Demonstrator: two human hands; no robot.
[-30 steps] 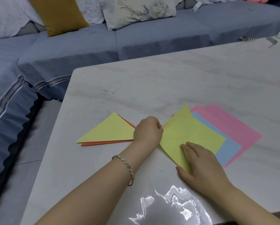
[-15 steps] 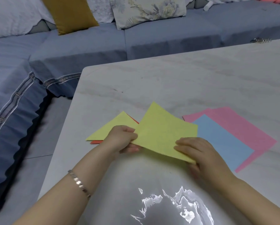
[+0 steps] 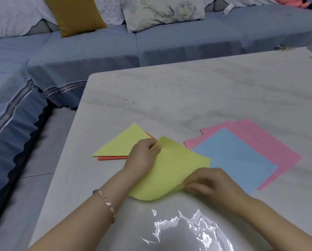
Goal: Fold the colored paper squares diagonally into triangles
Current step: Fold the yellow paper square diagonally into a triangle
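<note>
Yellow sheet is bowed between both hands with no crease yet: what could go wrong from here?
1. The yellow sheet is only curled. The left hand and right hand each pinch it, and if the corners don't meet exactly, the crease may land off the diagonal.
2. The left hand is right beside the folded yellow triangle and could nudge it off the orange triangle.

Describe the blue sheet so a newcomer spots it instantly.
On the marble table, right of the curled yellow sheet, flat papers lie stacked. The blue sheet tops the pink sheets; it is the only blue paper.
</note>
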